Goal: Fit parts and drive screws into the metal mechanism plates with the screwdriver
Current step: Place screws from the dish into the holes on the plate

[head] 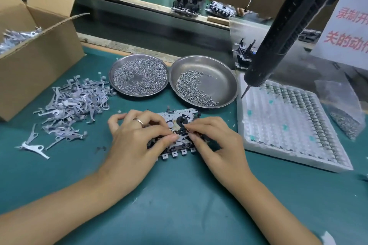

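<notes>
Nearest the camera, two bare forearms reach in over the green desk (179, 201). The left hand (133, 141) lies over the left half of the mechanism plate (179, 119), its thumb and forefinger pinched on the plate's middle; a ring sits on one finger. The right hand (215, 143) comes in from the other side, its thumb and forefinger pinching a small part against the same spot; what exactly that part is cannot be made out.

The plate lies flat on the desk between the hands, a thin stamped metal sheet carrying a black wheel and a row of small square tabs along its near edge. It looks light and stiff, yet with fine levers and thin edges that would likely bend or snag. It is probably best held by its outer edges or pressed flat from above, away from the wheel. The part being fitted looks tiny and slippery, a job for fingertips only.

To the left lies a loose heap of grey stamped levers (69, 109), light and prone to tangling. Beyond the plate stand two steel dishes of screws, the left dish (113, 77) fuller than the right dish (223, 77). To the right is a white foam tray (288, 125) of small parts. Above it hangs the black screwdriver (282, 32), untouched, tip down. A cardboard box (39, 61) stands at far left.
</notes>
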### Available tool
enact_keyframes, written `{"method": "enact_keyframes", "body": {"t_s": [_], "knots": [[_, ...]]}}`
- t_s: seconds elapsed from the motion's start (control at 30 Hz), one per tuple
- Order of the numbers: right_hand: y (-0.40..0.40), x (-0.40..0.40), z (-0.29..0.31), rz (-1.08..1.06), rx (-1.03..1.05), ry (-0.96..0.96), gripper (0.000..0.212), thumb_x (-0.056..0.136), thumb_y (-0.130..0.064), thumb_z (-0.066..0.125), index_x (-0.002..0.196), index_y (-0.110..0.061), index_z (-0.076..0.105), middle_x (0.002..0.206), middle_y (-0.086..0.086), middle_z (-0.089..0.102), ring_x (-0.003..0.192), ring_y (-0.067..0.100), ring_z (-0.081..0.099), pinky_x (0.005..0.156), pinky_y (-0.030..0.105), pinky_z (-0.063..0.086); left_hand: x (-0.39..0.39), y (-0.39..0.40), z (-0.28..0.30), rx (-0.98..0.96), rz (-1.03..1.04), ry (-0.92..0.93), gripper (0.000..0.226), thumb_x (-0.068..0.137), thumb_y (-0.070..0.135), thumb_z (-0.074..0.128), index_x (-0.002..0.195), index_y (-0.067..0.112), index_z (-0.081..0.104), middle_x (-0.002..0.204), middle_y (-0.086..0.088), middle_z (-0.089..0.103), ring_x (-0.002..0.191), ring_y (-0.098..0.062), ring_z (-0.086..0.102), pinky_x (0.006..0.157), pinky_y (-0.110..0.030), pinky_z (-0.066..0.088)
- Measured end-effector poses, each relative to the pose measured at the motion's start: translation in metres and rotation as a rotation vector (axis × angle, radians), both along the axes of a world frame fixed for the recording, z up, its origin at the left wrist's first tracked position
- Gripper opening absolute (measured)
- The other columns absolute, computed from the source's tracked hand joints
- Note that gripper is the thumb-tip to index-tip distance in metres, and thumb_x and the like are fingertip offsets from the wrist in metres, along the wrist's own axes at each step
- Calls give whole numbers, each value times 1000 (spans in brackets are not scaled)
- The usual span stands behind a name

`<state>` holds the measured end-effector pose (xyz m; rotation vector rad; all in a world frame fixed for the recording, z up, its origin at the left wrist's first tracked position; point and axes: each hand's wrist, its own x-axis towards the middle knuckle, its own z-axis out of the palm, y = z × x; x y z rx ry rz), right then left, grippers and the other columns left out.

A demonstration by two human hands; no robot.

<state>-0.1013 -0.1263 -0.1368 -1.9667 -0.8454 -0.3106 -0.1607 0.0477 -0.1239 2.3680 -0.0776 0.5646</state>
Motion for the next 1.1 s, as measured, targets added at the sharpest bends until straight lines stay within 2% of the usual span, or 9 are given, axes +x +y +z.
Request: {"method": "enact_keyframes", "body": {"t_s": [0.17, 0.43, 0.53, 0.67, 0.8, 0.93, 1.1], "knots": [[-2, -1, 0, 100, -58, -81, 23, 83, 7, 58, 100, -2, 71, 91, 1, 68, 88, 15, 58, 85, 23, 45, -1, 2, -1, 33, -8, 23, 30, 80, 54, 51, 74, 34, 73, 90, 25, 55, 92, -3, 44, 89, -28, 16], [-4, -1, -1, 148, -127, -66, 19, 82, -2, 67, 101, -6, 71, 90, -3, 69, 90, 14, 56, 86, 28, 47, -1, 3, 1, 4, 3, 61, 29, 75, 59, 53, 73, 38, 73, 88, 27, 57, 90, -2, 45, 91, -27, 16], [-4, 0, -3, 142, -126, -58, 20, 82, -2, 68, 101, -6, 71, 88, -3, 69, 90, 14, 56, 85, 32, 47, -1, 3, 3, 8, 52, 49, 19, 71, 56, 64, 68, 39, 70, 86, 25, 57, 89, -1, 46, 95, -19, 13], [-5, 1, -4, 128, -124, -51, 22, 82, -2, 68, 104, -7, 71, 86, -1, 69, 89, 16, 55, 82, 37, 48, -2, 2, 3, -31, 46, 63, 20, 71, 57, 60, 65, 39, 65, 85, 25, 57, 88, 0, 49, 96, -17, 13], [-5, -1, -5, 122, -150, -92, 22, 83, -1, 67, 105, -4, 70, 89, 2, 68, 88, 18, 56, 84, 29, 47, -2, 1, 4, -60, 50, 87, 9, 69, 46, 67, 63, 39, 65, 85, 25, 58, 91, 2, 51, 95, -16, 14], [-4, -5, -4, 50, -196, -163, 12, 85, -6, 66, 93, -1, 73, 97, 11, 64, 90, 21, 59, 85, 22, 46, -3, 1, 6, -62, 49, 99, 9, 67, 46, 68, 61, 41, 64, 84, 24, 59, 91, 1, 51, 95, -17, 14], [0, -8, -5, 14, -283, -246, 10, 86, -2, 62, 87, 4, 69, 92, 14, 64, 84, 31, 60, 77, 35, 48, -2, 0, 9, -123, 27, 125, 11, 65, 46, 72, 61, 47, 61, 82, 26, 61, 89, -2, 55, 96, -21, 18]]}}
